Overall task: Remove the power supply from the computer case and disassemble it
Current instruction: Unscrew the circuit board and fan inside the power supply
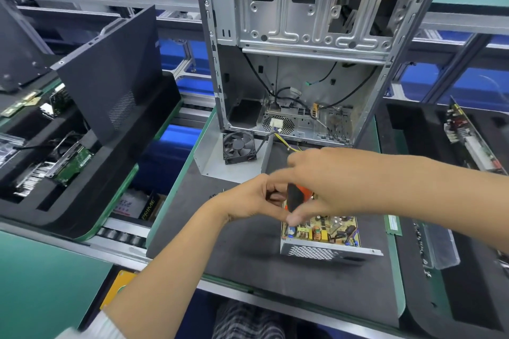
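Both hands meet over the opened supply (321, 234): right hand (325, 181) grips the screwdriver (296, 195), left hand (256, 197) pinches near its shaft. Keep the tip square and press down firmly.

Orange-and-black screwdriver (296, 195), silver case (303, 22)

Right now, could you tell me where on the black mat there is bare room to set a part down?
The black mat is bare left of the open power supply, below the left hand, and along its near edge. It is crowded behind, where the fan, the metal cover and the computer case stand.
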`<action>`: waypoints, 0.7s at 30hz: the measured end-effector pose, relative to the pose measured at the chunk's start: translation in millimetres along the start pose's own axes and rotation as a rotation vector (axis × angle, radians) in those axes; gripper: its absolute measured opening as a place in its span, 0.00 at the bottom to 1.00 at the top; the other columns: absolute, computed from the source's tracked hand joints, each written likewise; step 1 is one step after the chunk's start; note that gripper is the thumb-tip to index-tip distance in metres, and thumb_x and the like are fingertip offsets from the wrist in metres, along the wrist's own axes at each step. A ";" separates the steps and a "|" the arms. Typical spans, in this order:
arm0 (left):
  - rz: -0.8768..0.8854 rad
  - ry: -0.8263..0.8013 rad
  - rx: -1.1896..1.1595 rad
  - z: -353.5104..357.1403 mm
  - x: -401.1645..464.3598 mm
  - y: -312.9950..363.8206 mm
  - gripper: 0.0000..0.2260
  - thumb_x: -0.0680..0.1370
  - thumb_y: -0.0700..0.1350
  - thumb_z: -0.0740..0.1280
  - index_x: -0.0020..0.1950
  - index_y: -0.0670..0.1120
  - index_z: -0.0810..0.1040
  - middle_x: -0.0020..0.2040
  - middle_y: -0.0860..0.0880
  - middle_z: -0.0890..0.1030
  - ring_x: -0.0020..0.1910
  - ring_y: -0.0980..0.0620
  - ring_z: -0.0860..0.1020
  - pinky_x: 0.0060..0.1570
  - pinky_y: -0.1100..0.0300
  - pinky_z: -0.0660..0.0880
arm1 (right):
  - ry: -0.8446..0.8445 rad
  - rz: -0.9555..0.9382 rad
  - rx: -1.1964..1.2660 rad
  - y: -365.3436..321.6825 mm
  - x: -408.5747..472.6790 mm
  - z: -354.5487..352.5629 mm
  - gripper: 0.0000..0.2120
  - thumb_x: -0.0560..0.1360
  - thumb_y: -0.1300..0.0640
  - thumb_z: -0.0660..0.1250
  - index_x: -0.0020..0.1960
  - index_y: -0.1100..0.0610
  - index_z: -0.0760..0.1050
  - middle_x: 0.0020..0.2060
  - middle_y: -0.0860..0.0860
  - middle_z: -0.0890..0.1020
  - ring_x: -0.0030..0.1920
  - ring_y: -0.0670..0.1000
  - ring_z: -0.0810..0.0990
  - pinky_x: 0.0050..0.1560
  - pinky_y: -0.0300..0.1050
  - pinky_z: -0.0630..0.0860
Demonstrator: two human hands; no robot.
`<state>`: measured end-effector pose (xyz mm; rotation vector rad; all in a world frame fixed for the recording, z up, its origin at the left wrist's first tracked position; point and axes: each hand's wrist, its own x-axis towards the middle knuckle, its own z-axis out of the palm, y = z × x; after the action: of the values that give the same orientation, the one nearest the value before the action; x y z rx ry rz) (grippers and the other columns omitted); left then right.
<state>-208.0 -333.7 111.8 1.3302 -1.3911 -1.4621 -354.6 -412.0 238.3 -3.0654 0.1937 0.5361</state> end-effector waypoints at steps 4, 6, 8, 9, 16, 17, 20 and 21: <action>-0.008 -0.033 0.016 -0.3 3.9 -1.9 0.09 0.72 0.35 0.75 0.40 0.35 0.75 0.32 0.45 0.60 0.33 0.53 0.59 0.36 0.59 0.60 | 0.025 0.149 -0.192 -6.4 2.1 -3.0 0.25 0.76 0.32 0.47 0.42 0.53 0.66 0.30 0.48 0.62 0.28 0.49 0.61 0.26 0.41 0.55; 0.012 -0.050 0.014 1.6 5.4 -1.3 0.16 0.72 0.34 0.74 0.31 0.49 0.73 0.29 0.57 0.58 0.31 0.54 0.58 0.36 0.57 0.58 | -0.005 0.105 -0.192 -7.2 2.6 0.5 0.20 0.79 0.37 0.49 0.44 0.52 0.66 0.31 0.49 0.63 0.32 0.54 0.69 0.26 0.43 0.57; 0.030 -0.075 0.036 2.3 6.3 -1.9 0.20 0.73 0.34 0.74 0.32 0.58 0.74 0.30 0.59 0.63 0.32 0.54 0.61 0.39 0.56 0.60 | -0.080 0.047 -0.181 -5.7 2.1 2.5 0.12 0.80 0.43 0.55 0.54 0.51 0.68 0.37 0.49 0.65 0.42 0.55 0.75 0.29 0.44 0.60; 0.039 -0.091 0.049 3.4 5.0 0.8 0.18 0.73 0.34 0.73 0.37 0.58 0.78 0.31 0.60 0.69 0.33 0.56 0.67 0.40 0.59 0.64 | -0.114 0.016 -0.185 -5.6 1.4 2.6 0.10 0.80 0.48 0.58 0.60 0.49 0.66 0.43 0.49 0.65 0.44 0.54 0.75 0.29 0.44 0.60; -0.017 -0.041 0.009 8.7 5.1 -1.5 0.13 0.69 0.44 0.76 0.45 0.37 0.78 0.41 0.45 0.72 0.43 0.49 0.68 0.47 0.53 0.64 | -0.185 -0.049 0.018 -0.9 -1.6 -1.8 0.18 0.74 0.42 0.66 0.60 0.47 0.68 0.47 0.46 0.69 0.48 0.50 0.72 0.31 0.38 0.60; 0.001 -0.034 0.020 8.1 4.1 0.5 0.06 0.71 0.43 0.76 0.43 0.46 0.80 0.38 0.49 0.74 0.41 0.51 0.69 0.47 0.56 0.65 | -0.150 0.023 0.034 -0.9 -2.9 -3.7 0.21 0.73 0.34 0.62 0.57 0.48 0.67 0.42 0.46 0.69 0.44 0.50 0.72 0.32 0.40 0.62; 0.034 -0.068 0.039 8.4 5.6 3.5 0.13 0.74 0.37 0.73 0.46 0.58 0.82 0.32 0.62 0.75 0.36 0.59 0.70 0.41 0.72 0.66 | -0.069 0.227 -0.106 -5.6 -2.4 -7.0 0.24 0.75 0.30 0.50 0.43 0.52 0.64 0.34 0.49 0.67 0.36 0.54 0.69 0.35 0.46 0.66; 0.033 -0.098 0.042 8.5 5.9 6.6 0.15 0.74 0.36 0.72 0.48 0.58 0.82 0.32 0.62 0.74 0.35 0.62 0.70 0.40 0.75 0.65 | -0.058 0.253 -0.141 -7.7 -0.9 -6.4 0.22 0.78 0.34 0.51 0.40 0.52 0.63 0.36 0.50 0.70 0.38 0.55 0.70 0.37 0.46 0.67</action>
<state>-218.5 -338.4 116.1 1.2703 -1.5068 -1.5017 -352.3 -404.6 244.6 -3.1755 0.5714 0.6754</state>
